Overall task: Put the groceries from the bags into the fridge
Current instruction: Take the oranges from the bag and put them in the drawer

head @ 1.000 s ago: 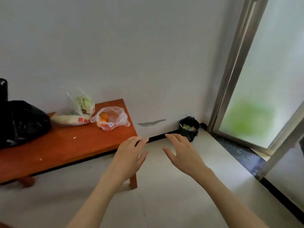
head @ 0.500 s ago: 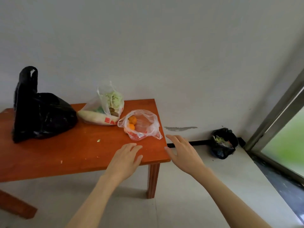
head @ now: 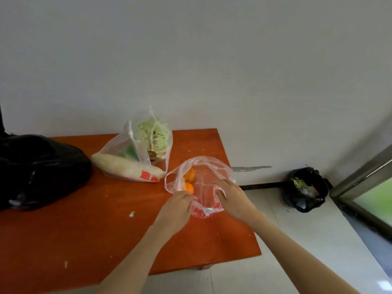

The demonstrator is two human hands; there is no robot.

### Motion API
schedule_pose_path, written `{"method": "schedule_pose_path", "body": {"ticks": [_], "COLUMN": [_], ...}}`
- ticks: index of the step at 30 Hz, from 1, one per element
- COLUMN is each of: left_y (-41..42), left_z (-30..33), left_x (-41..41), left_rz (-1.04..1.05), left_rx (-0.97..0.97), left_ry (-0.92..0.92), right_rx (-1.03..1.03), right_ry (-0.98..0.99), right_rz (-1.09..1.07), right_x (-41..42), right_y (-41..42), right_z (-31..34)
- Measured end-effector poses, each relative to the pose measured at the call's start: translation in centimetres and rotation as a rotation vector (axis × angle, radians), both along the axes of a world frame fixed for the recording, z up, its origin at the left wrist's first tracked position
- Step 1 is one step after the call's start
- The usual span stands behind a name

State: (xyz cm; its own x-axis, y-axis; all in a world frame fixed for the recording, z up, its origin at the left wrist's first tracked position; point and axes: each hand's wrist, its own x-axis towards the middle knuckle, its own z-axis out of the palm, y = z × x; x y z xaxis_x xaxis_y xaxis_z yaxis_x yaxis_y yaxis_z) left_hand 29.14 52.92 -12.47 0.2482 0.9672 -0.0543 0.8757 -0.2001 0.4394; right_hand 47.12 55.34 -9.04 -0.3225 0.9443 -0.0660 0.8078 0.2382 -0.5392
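Currently: both hands at pink bag (head: pixel 201 183) on table (head: pixel 84 240) near its right edge | left hand (head: pixel 176 211) grip pinches the film; right hand (head: pixel 232 198) grip pinches it too | risk: oranges (head: pixel 188 181) roll out if you lift unevenly.

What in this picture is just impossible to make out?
Head view only:
- Black bag: opaque, cut off by the left edge, contents hidden.
- Left hand fingers: tucked under the orange bag plastic.
- Bin contents: too small.
- Fridge: nowhere in view.
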Motion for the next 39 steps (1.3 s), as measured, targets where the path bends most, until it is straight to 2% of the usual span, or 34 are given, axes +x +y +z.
{"method": "schedule_pose_path", "body": {"ticks": [3,7,10,13,16,24,29,32,36,39], "left_y": [2.9,6.2,7.9,9.3,10.3,11.4,11.5,11.8,12.4,12.7], "left_z": [-1.9,-4.4,-6.1,-6.8,-7.2,-8.0,-8.4,-7.7,-5.8,-3.8], "left_x": [0.3,0.3,-0.1,-0.4,-0.6,-0.1,-0.4,-1.1,-1.8,-1.7], "left_rz": [-0.052,-0.118,-0.067,-0.019,0.032,0.100,0.148,0.186,0.269,0.249], "left_rx": [-0.014,-0.026,-0.052,-0.081,-0.130,-0.289,-0.318,-0.344,-0.351,-0.268], "left_ry": [-0.001,0.079,0.090,0.149,0.225,0.305,0.209,0.086,-0.181,-0.281], "right_rx": [-0.034,0.042,0.075,0.013,-0.032,-0.073,-0.044,-0.066,-0.218,-0.233], "right_ry": [-0.113,-0.212,-0.330,-0.416,-0.449,-0.428,-0.396,-0.361,-0.165,-0.069], "right_rz": [0.092,0.263,0.414,0.548,0.670,0.799,0.782,0.702,0.447,0.253], "right_x": [-0.7,-2.5,-4.1,-5.5,-6.2,-6.5,-5.2,-3.5,-1.1,0.3], "right_y": [4.9,10.8,14.4,17.1,19.3,21.2,21.4,21.2,20.3,19.0], "right_z": [-2.7,-5.5,-7.0,-8.0,-9.4,-11.4,-10.8,-10.4,-8.1,-5.7]}}
